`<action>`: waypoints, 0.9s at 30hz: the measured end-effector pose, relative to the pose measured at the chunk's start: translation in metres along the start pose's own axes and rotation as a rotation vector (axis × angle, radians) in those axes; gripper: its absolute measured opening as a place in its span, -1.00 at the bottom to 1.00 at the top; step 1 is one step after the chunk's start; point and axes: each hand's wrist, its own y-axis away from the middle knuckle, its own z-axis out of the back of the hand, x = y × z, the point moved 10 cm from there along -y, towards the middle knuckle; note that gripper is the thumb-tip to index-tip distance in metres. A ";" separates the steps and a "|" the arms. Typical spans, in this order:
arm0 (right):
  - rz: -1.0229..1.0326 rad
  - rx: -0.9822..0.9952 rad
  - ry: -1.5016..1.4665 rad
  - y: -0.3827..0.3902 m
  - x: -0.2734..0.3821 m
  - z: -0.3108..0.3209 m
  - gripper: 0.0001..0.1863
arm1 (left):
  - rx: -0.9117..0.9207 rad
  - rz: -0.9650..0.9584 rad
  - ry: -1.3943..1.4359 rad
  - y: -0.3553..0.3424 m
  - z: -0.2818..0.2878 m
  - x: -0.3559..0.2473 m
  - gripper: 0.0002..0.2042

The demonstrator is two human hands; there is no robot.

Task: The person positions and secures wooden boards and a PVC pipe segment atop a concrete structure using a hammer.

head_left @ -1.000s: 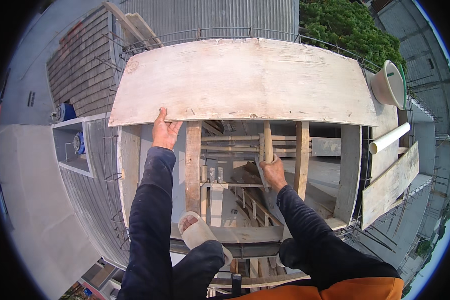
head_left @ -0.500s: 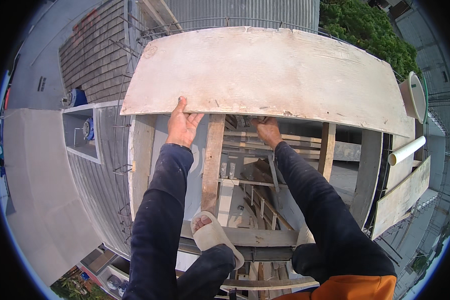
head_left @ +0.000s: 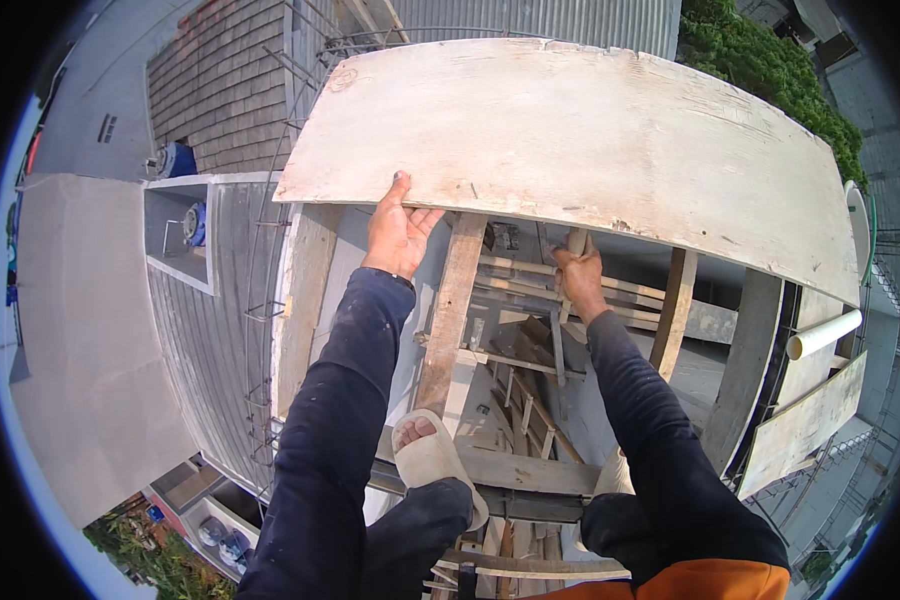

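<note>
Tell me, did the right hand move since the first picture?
Yes, forward: judged against the wooden beam to its right, the right hand has moved nearer the pale board.

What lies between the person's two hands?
In the head view, a wooden beam lies between the left hand and right hand; thin wooden poles also show, nearer the right hand.

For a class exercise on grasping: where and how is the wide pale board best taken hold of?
Probably by its near long edge, coming from the person's side, thumb on top and fingers underneath. The board is broad and flat, so its thin edge seems easiest to grip, and gaps between the beams leave room below. The left hand is at this edge, thumb over the top.
</note>
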 end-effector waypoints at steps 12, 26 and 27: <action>0.424 -0.365 -0.669 0.127 0.176 0.145 -0.06 | 0.026 -0.004 0.026 -0.003 -0.001 -0.006 -0.51; 0.418 -0.367 -0.641 0.144 0.326 0.132 -0.67 | 0.149 -0.122 0.422 0.012 -0.032 -0.063 -0.54; 0.435 -0.348 -0.645 0.147 0.334 0.129 -0.68 | 0.132 -0.127 0.449 0.006 -0.029 -0.069 -0.56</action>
